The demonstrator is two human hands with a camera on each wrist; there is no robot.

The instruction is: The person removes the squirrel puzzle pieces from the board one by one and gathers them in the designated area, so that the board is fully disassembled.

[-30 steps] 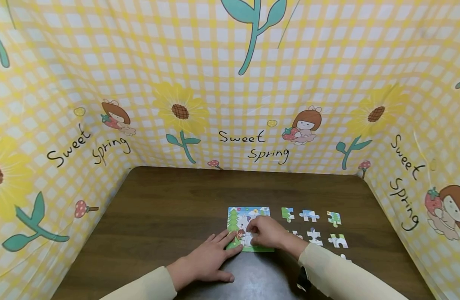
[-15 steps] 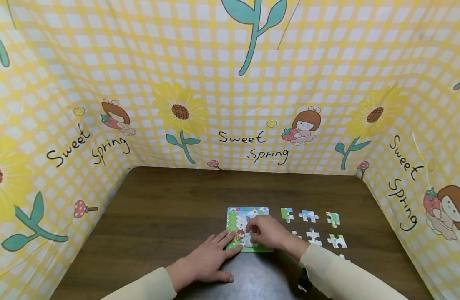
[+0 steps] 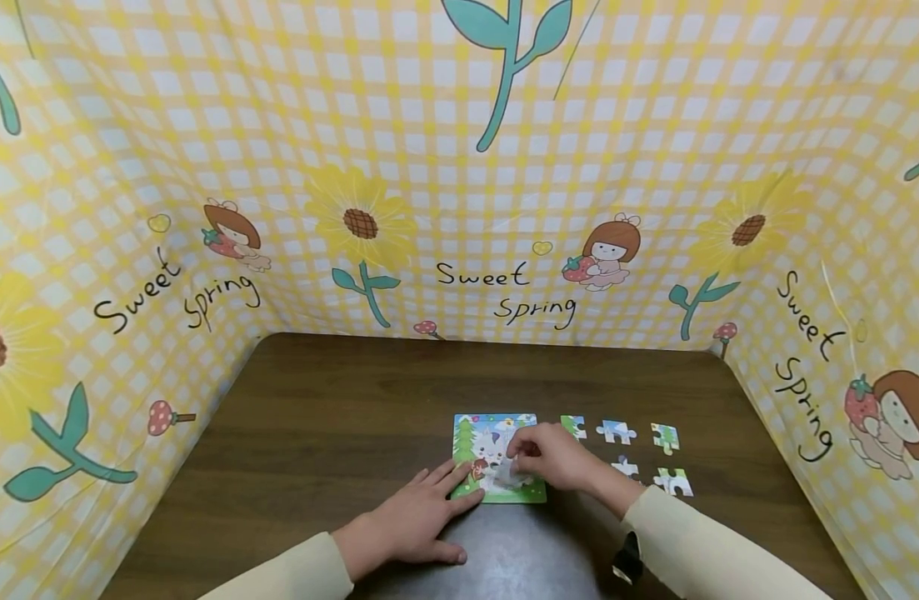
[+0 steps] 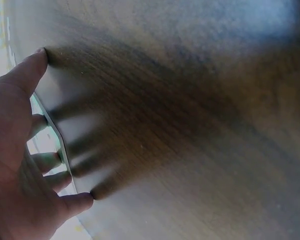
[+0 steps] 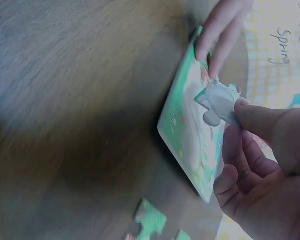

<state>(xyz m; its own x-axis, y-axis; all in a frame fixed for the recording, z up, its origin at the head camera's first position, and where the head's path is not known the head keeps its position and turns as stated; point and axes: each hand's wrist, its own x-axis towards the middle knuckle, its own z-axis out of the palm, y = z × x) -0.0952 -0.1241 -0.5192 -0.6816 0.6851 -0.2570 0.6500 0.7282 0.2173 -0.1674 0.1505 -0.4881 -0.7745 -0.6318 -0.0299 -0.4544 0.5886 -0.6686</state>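
Note:
The square puzzle board (image 3: 526, 497) lies on the table, showing a white cartoon animal, green trees and blue sky. My left hand (image 3: 422, 512) rests with spread, straight fingers on its left side, thumb on the tabletop; the left wrist view shows the fingertips at the board's edge. Over the board's right part, my right hand (image 3: 552, 457) pinches a puzzle piece (image 5: 220, 100) between thumb and fingers. This piece is whitish with a green edge and a rounded tab, held tilted above the board in the right wrist view.
Loose pieces lie right of the board, among them a green one (image 3: 573, 427), a blue-white one (image 3: 616, 431) and a corner-like one (image 3: 665, 437). Another piece (image 3: 672, 482) lies nearer; the right sleeve hides others. Checked yellow cloth (image 3: 459, 208) walls the brown table (image 3: 339, 400).
My right hand has moved slightly right and away from the board's middle, with the puzzle piece now tilted in its fingers. Its sleeve covers more loose pieces. The left hand has stayed put.

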